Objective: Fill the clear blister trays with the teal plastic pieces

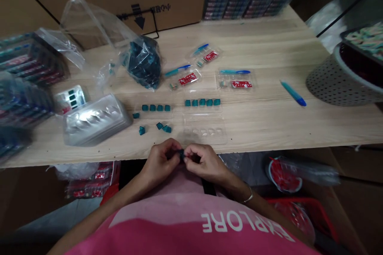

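Observation:
Just off the table's front edge, my left hand (pixel 161 162) and my right hand (pixel 205 161) meet fingertip to fingertip. Both pinch one small dark teal block (pixel 181 154), mostly covered by the fingers. Beyond them, a clear plastic tray (pixel 223 137) lies on the wood with bare hollows in its near half. A row of several teal blocks (pixel 202 102) sits along its far side. To the left, another row of teal blocks (pixel 153 108) lies in a faint clear tray. Loose teal blocks (pixel 166 129) are scattered in front of that row.
A stack of clear trays (pixel 94 121) and a bag of teal pieces (pixel 143 63) stand left. Three trays with blue pens and red-patterned pieces (pixel 241 84) lie farther back. A loose blue pen (pixel 293 93) and a perforated basket (pixel 326 79) are right. A cardboard box (pixel 179 0) borders the back.

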`<state>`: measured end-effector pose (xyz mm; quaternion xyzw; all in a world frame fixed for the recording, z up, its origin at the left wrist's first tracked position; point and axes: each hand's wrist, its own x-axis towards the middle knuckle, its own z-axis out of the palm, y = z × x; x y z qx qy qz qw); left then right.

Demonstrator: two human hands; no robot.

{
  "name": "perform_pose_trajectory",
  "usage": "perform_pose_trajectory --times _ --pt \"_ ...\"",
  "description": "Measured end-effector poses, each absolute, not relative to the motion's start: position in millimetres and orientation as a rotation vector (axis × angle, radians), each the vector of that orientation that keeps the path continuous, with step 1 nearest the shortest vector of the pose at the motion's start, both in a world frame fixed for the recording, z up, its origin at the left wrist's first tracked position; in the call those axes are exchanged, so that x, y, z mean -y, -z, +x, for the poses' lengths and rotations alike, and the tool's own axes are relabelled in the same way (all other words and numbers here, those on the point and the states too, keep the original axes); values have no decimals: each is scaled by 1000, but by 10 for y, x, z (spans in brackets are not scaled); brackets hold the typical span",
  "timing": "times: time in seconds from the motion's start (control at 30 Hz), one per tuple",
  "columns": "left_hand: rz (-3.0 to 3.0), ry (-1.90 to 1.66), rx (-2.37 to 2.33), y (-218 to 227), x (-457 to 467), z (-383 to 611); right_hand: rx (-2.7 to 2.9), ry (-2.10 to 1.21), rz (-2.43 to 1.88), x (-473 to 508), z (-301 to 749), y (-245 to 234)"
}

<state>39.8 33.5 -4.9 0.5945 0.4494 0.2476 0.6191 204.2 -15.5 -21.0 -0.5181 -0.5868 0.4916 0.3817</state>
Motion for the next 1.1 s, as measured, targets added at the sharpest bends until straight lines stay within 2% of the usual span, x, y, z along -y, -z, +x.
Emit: perform_pose_trajectory --times 0.17,0.33,0.43,0.6,0.67,0.87,1.0,1.1 --pt "778 -441 -986 48 -415 419 1465 -1026 -1158 205 2081 292" --pt "646 -386 -909 90 -377 474 1527 -782 -1058 216 2089 349" --pt "874 -447 -834 129 -353 470 1471 -861 -1108 214 2076 336" --pt "1786 -657 -836 192 -351 383 1319 -1128 -1207 203 2079 355" --pt "2010 -657 -823 225 -372 362 1400 -1049 -1217 161 2127 366" --pt "2325 -630 -898 311 -473 365 1957 -524 -1293 -146 2386 360" --pt "2507 -740 -1048 306 -626 264 2146 -474 -1291 -292 2426 400" --pt "2627 -595 -1183 311 -812 164 2145 -492 -1301 -310 2407 428"
